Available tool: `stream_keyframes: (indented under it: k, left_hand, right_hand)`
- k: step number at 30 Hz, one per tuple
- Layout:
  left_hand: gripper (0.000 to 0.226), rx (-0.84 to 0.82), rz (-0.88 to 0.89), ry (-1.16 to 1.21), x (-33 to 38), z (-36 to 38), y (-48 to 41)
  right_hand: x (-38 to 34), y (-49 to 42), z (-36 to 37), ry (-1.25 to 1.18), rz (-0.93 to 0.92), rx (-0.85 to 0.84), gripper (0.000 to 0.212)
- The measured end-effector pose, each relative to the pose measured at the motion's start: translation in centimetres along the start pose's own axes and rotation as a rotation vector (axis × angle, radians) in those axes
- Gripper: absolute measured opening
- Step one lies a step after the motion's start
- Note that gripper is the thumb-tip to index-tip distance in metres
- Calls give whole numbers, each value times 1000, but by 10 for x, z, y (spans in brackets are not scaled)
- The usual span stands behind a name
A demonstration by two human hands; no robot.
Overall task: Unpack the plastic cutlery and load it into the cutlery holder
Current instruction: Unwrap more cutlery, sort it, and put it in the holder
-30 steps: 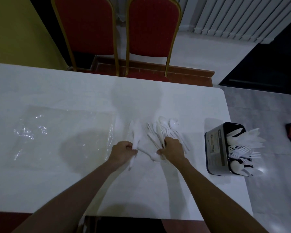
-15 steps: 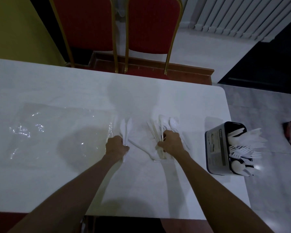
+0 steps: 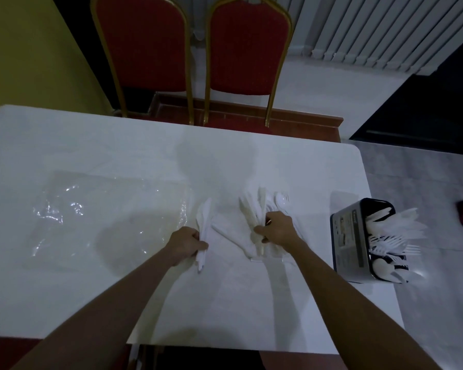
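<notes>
Between the grips one loose piece (image 3: 233,240) lies on the desk (image 3: 225,303). The left grip (image 3: 186,244) is curled round a small bundle of knives (image 3: 205,225), held mid-handle. The right grip (image 3: 278,231) closes on handles in the cutlery pile (image 3: 253,209) just ahead of it. These pieces look very light, thin and slick, and likely to snap if bent, so a firm clasp round aligned handles seems best. The holder (image 3: 350,236) stands well right of the right grip, near the desk's right edge and already crowded; a careless push might slide it off. A clear bag (image 3: 104,214) lies left of the left grip.
</notes>
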State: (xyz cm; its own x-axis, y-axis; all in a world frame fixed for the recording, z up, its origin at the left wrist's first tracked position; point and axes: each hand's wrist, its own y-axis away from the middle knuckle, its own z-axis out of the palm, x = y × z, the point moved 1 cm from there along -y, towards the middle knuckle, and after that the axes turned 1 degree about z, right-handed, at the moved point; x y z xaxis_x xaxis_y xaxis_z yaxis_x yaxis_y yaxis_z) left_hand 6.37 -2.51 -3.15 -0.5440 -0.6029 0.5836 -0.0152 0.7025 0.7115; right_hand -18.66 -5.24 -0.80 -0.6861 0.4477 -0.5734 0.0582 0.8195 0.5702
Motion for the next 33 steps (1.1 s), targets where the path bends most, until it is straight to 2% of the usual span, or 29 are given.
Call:
stream_keyframes:
  k: [1, 5, 9, 12, 14, 18, 24, 28, 33]
  left_hand:
    - [22, -21, 1, 23, 1, -1, 2]
    - [8, -69, -12, 120, 8, -5, 10]
    - [20, -86, 36, 171, 28, -19, 20]
    - [22, -100, 116, 211, 54, -25, 27]
    - [20, -93, 201, 212, 80, -23, 34]
    - [28, -117, 362, 160, 145, -2, 51]
    - [29, -182, 526, 198, 229, 60, 72]
    - [16, -271, 564, 297, 266, 111, 86]
    - [15, -242, 503, 378, 276, 163, 83]
  right_hand:
    - [-2, 3, -5, -97, 16, -20, 14]
    - [-6, 12, -20, -337, 85, -85, 25]
    - [-11, 28, -38, -495, 60, -109, 32]
    - [-17, 42, -56, -546, 13, -84, 23]
    - [-21, 55, -74, -539, -22, -52, 16]
    - [-22, 79, -125, -495, -64, 61, 28]
    - [1, 125, -220, -515, -159, 317, 28]
    - [44, 150, -270, -579, -144, 441, 28]
    - [107, 158, -294, -704, -48, 452, 29]
